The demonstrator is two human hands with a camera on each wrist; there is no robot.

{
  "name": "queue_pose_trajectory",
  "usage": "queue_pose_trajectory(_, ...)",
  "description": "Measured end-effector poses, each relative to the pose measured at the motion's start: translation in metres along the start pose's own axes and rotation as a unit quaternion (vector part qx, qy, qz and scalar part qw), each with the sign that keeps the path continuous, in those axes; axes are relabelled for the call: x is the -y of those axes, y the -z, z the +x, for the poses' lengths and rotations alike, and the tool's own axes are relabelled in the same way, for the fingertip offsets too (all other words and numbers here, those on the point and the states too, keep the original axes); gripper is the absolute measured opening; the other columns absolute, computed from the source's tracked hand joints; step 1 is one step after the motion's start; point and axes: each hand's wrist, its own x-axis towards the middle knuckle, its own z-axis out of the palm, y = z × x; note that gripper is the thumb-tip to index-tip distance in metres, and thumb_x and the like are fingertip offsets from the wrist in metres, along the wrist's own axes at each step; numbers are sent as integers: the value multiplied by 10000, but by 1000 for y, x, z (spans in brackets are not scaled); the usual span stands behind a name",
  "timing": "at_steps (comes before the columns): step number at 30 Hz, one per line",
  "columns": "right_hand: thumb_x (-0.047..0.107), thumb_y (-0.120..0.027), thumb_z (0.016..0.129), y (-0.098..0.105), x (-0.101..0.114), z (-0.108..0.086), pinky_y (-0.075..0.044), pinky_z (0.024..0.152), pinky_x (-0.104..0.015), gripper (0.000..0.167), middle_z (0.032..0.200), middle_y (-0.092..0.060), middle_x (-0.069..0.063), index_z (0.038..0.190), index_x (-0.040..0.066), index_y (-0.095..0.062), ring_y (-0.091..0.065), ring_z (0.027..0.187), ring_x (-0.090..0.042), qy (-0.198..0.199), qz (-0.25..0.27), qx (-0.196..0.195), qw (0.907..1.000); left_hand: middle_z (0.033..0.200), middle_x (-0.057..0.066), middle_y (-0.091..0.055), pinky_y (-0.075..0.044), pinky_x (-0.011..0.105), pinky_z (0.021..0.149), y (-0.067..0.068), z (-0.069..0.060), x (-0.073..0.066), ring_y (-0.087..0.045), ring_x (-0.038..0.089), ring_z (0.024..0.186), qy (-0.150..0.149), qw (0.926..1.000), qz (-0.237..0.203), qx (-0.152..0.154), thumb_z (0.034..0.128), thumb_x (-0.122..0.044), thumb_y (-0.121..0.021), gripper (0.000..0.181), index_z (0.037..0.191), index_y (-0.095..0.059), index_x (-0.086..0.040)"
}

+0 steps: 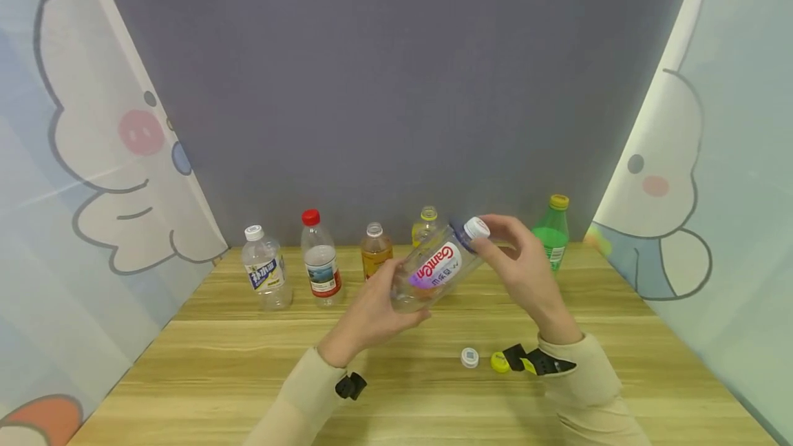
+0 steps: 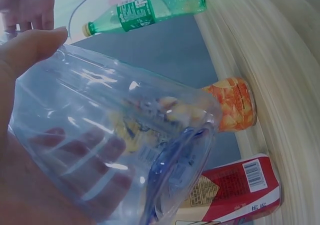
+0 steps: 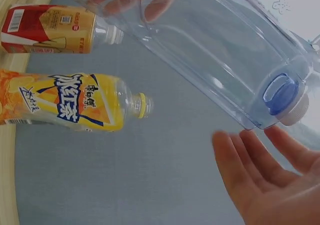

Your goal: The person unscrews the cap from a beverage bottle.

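Note:
A large clear bottle (image 1: 438, 267) with a Ganten label and a white cap (image 1: 476, 228) is held tilted above the table, its cap end up to the right. My left hand (image 1: 374, 308) grips its lower body; in the left wrist view the fingers show through the clear plastic (image 2: 110, 125). At the cap end is my right hand (image 1: 523, 270), its fingers around the neck area in the head view. The right wrist view shows the right hand's fingers (image 3: 260, 160) extended beside the bottle's shoulder, near the cap (image 3: 295, 107).
Along the back stand a clear bottle with white cap (image 1: 266, 270), a red-capped bottle (image 1: 322, 260), an uncapped amber bottle (image 1: 376, 250), an uncapped yellow-labelled bottle (image 3: 65, 100) and a green bottle (image 1: 551, 232). A white cap (image 1: 469, 358) and a yellow cap (image 1: 499, 362) lie in front.

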Motion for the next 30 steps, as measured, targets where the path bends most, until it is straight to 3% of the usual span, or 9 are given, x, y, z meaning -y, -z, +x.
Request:
queue_pose_trajectory(7, 196, -676, 974, -1, -2, -1, -487, 756, -227, 252, 1015, -671, -86, 1159, 26, -689, -606, 898, -164, 34, -469, -462, 9978, 1281, 59, -621, -505, 446, 943, 0, -1, 1, -608, 227, 1133, -221, 9988, 400, -152, 745, -334, -904, 863, 1442, -460, -86)
queue_pose_trajectory(15, 243, -750, 933, 1, -3, 0, -413, 555, -274, 214, 699, -612, -50, 966, 33, -723, -506, 595, -158, -172, -710, -596, 9955, 1245, 48, -628, -507, 427, 914, 1, 0, 3, -601, 206, 1094, -307, 9968, 722, -168, 736, -356, -914, 872, 1440, -467, -101)
queue_pose_trajectory(22, 311, -769, 919, 5, 1, 0, -403, 487, -290, 304, 615, -576, -44, 911, 13, -709, -501, 519, -159, -583, -771, -380, 9946, 1266, 58, -628, -448, 516, 993, 3, -1, 4, -584, 255, 1155, -402, 9937, 1014, -238, 723, -347, -920, 865, 1434, -489, -106)
queue_pose_trajectory(30, 379, -719, 953, 5, 1, 0, -432, 535, -303, 361, 661, -623, -53, 961, 19, -702, -544, 564, -174, -772, -1065, -130, 9912, 1228, 47, -643, -475, 468, 887, 4, 1, 5, -596, 220, 1062, -621, 9863, 1474, -397, 709, -336, -919, 869, 1433, -495, -108)
